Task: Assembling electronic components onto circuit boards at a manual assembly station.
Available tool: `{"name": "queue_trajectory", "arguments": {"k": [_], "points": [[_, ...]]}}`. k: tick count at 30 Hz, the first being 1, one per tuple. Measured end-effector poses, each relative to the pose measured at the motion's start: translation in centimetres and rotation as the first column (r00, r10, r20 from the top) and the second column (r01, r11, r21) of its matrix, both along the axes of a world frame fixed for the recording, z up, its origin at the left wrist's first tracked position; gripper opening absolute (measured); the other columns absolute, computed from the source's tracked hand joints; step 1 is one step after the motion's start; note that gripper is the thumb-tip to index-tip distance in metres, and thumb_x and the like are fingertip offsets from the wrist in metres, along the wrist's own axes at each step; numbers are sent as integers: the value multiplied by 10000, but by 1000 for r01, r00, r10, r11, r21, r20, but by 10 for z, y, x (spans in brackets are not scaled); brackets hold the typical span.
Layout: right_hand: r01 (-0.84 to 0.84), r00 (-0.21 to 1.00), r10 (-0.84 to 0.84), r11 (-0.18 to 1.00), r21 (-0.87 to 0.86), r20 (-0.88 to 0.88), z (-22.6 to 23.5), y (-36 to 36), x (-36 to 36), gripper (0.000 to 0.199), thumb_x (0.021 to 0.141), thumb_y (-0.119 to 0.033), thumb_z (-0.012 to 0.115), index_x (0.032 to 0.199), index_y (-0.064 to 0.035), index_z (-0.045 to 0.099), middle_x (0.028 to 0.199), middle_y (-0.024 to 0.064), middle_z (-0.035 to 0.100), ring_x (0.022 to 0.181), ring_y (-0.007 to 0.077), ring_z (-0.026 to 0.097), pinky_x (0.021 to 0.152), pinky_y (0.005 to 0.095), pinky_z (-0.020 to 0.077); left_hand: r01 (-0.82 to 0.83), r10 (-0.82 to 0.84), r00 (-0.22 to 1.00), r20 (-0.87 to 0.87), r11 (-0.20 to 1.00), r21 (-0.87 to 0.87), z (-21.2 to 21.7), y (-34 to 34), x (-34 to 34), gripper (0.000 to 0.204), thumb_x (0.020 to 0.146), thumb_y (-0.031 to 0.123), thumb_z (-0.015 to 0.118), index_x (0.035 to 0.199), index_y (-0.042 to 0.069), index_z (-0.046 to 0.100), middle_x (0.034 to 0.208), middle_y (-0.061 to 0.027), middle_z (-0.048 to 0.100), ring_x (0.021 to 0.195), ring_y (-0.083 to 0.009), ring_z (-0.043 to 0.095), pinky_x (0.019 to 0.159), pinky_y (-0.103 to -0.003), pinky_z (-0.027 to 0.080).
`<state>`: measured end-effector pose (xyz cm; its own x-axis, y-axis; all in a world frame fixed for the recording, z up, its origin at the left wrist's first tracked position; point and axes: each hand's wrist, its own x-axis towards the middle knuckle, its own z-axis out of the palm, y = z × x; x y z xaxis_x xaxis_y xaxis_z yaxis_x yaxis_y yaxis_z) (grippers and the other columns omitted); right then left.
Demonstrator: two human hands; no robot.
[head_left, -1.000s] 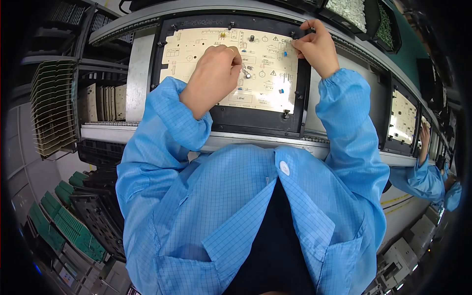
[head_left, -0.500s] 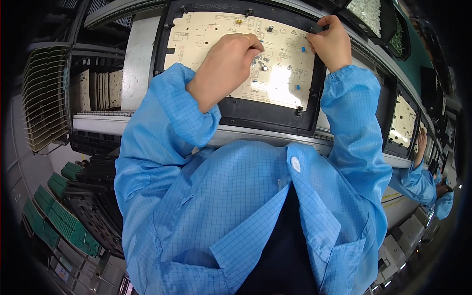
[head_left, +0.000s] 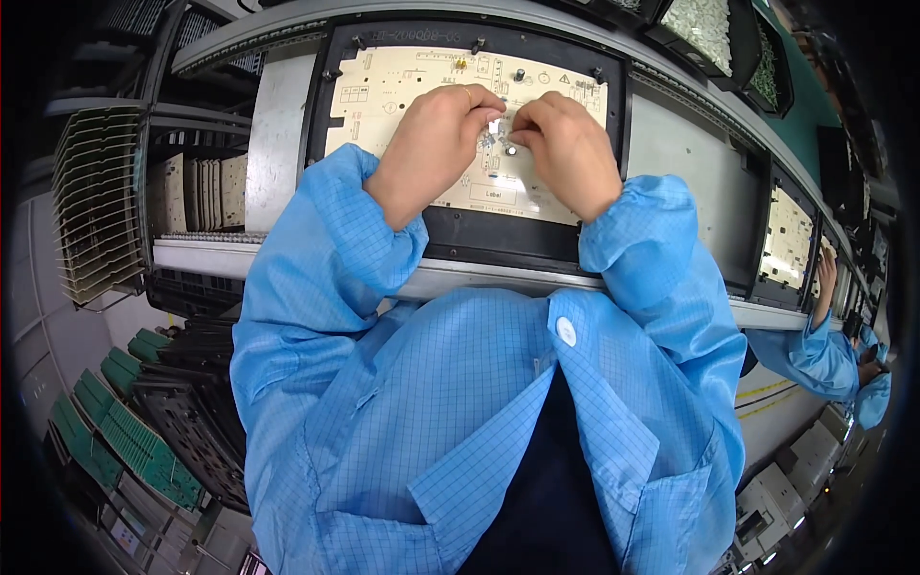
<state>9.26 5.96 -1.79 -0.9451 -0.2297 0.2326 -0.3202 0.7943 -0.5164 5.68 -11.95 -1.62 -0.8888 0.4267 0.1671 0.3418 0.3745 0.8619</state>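
Note:
A cream circuit board (head_left: 383, 72) lies in a black carrier frame (head_left: 460, 230) in front of me. Over its middle, my left hand (head_left: 431, 134) is closed, thumb and forefinger pressed together beside a cluster of small components (head_left: 493, 136). Close by on the right, my right hand (head_left: 567, 149) also pinches. Anything between either hand's fingertips is too small to make out. A small cylindrical capacitor (head_left: 511, 150) stands just below the right fingertips. Farther up the board are a second capacitor (head_left: 520, 75) and a yellow pin part (head_left: 461, 64).
The carrier sits on metal conveyor rails (head_left: 206, 251). Bins of white parts (head_left: 698, 34) and green parts (head_left: 764, 81) stand at the far right. Racked boards (head_left: 101, 201) are at left. Another board (head_left: 788, 235) and a co-worker's hand (head_left: 825, 273) are to the right.
My right hand has moved left and down from the carrier's upper right corner to the board's middle, near my left hand. The left hand has shifted only slightly.

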Motion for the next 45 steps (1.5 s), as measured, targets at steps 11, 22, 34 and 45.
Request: {"name": "queue_trajectory", "arguments": {"k": [11, 22, 34, 45], "points": [[441, 870, -213, 737, -512, 444, -2, 106, 21, 55, 939, -87, 567, 941, -36, 549, 793, 33, 537, 743, 131, 517, 694, 282, 449, -11, -8, 969, -245, 997, -77, 1, 3, 1, 134, 926, 57, 526, 944, -28, 627, 805, -170, 649, 786, -329, 630, 750, -381, 502], [521, 824, 135, 202, -829, 551, -57, 92, 25, 175, 966, -159, 564, 1080, -43, 501, 959, 119, 637, 840, 188, 638, 702, 314, 544, 42, -44, 965, 257, 999, 11, 16, 13, -14, 115, 939, 63, 539, 941, -6, 632, 803, -34, 614, 722, -100, 553, 666, -232, 451], [439, 898, -82, 199, -876, 432, -47, 114, 35, 186, 959, -219, 578, 1064, -81, 511, 884, 64, 623, 740, 136, 577, 661, 286, 486, 55, -41, 996, 84, 983, -177, 5, 61, -60, 175, 820, 58, 632, 976, 8, 692, 855, -81, 692, 773, -144, 635, 715, -280, 504], [450, 887, 1, 227, -864, 463, 4, 117, 46, 99, 1000, -144, 476, 1032, -61, 521, 979, 71, 608, 820, 107, 516, 729, 246, 435, -81, 100, 994, 54, 959, -272, 17, 95, -52, 182, 777, 70, 630, 897, -43, 707, 821, -175, 703, 758, -266, 686, 725, -332, 536]]}}
